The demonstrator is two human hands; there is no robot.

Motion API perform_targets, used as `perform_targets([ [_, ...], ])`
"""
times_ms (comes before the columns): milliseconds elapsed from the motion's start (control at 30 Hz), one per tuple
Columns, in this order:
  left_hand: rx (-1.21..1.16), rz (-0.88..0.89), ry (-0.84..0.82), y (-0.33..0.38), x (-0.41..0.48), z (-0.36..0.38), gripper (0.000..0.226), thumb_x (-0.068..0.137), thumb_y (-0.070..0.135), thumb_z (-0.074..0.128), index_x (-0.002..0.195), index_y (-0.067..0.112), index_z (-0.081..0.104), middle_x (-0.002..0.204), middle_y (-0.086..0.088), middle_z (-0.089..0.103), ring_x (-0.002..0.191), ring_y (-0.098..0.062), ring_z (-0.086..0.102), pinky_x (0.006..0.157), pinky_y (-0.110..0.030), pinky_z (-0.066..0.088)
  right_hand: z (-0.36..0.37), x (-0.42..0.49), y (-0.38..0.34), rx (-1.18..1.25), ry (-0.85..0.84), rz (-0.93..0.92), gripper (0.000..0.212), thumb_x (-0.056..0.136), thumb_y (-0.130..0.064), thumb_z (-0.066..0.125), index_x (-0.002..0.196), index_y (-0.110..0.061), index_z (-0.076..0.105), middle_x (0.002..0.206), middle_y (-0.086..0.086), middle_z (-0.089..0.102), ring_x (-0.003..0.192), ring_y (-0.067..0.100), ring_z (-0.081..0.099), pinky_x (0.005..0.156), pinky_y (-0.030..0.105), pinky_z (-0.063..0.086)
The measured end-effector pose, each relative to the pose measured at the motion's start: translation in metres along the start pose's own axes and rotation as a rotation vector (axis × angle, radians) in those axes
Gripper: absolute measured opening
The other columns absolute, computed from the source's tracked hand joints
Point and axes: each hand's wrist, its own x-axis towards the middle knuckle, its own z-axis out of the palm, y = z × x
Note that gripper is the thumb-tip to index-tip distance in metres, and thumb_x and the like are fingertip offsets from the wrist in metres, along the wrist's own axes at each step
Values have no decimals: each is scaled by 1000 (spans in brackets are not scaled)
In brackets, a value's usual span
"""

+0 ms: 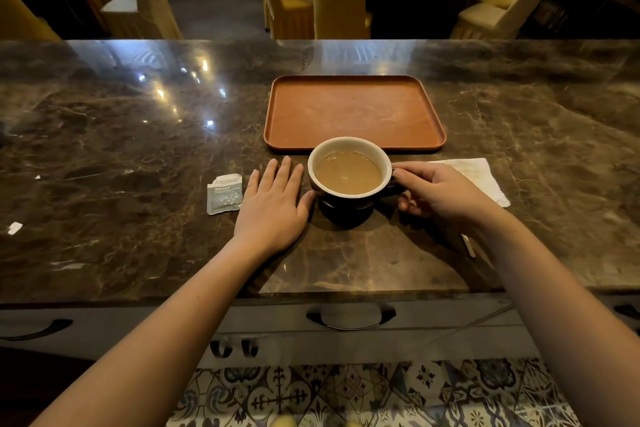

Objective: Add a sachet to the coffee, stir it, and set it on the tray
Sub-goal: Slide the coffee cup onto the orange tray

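Observation:
A dark cup with a white inside [349, 170], full of milky coffee, hangs slightly above the marble counter, casting a shadow beneath it. My right hand [440, 194] grips its handle on the right side. My left hand [275, 204] lies flat on the counter, fingers apart, its thumb close to the cup's left wall. A torn grey sachet [224, 193] lies just left of my left hand. The brown tray [353, 111] sits right behind the cup with nothing on it.
A white napkin [481, 178] lies on the counter under and beyond my right hand. A thin white stick [468, 244] shows beside my right wrist. Small paper scraps [14, 227] lie at the far left. Drawers with handles run below the counter edge.

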Motion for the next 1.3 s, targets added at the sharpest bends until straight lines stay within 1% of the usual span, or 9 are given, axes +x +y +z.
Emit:
perform_targets([
  [133,0,3,8,0,0,1,65,88,57,7,144,24,5,156,-2,5,142,-18,-3,114,-41,-4,0,-2,2,76,-9,-4,17,87,-30,59,95,-41,70,68,-10,72,56,7,58,51,16,47],
  [267,3,4,13,-1,0,2,66,87,57,7,144,24,5,156,-2,5,142,-18,-2,113,-41,-4,3,-2,5,105,47,-8,15,85,-28,64,93,-38,71,71,4,70,57,12,56,53,19,48],
  [467,9,0,8,0,0,0,66,88,57,7,144,23,6,156,-2,5,143,-19,-2,114,-41,-3,8,-3,13,171,88,-59,15,87,-25,61,94,-31,72,53,-4,63,50,6,53,45,18,45],
  [600,-5,1,9,0,-1,0,66,87,58,7,144,24,7,156,-2,5,142,-18,-2,114,-41,-3,7,-2,18,191,86,-69,18,87,-31,60,101,-28,70,54,0,62,50,9,53,45,20,44],
  [733,-14,2,12,0,-1,1,67,86,59,7,144,24,9,156,-1,5,142,-17,-3,114,-40,-4,1,5,16,229,141,-115,15,87,-28,60,96,-30,72,53,-1,64,47,5,53,44,14,43],
  [900,-30,5,20,0,-2,0,71,83,61,3,144,24,9,156,0,5,142,-17,-3,113,-38,-6,-15,22,6,258,195,-199,18,87,-12,59,93,-25,70,67,-5,72,51,4,57,49,12,46],
  [1067,-38,4,24,1,-3,-2,70,84,60,4,144,24,9,156,0,5,142,-16,-3,112,-38,-7,-32,44,-2,251,202,-177,18,88,-10,57,103,-7,66,65,-5,71,48,4,56,48,12,47],
  [1167,-44,13,27,1,-3,-2,70,84,61,3,144,25,8,156,0,5,142,-16,-3,113,-37,-7,-40,59,-8,241,194,-168,14,88,-11,57,97,-10,68,66,-6,72,47,5,56,49,14,50],
  [1300,-39,11,39,1,-4,-2,67,86,59,6,144,26,7,156,1,4,142,-16,-4,112,-36,-7,-49,81,-16,199,198,-175,16,89,-14,57,101,-10,67,76,1,71,47,5,55,50,14,50],
])
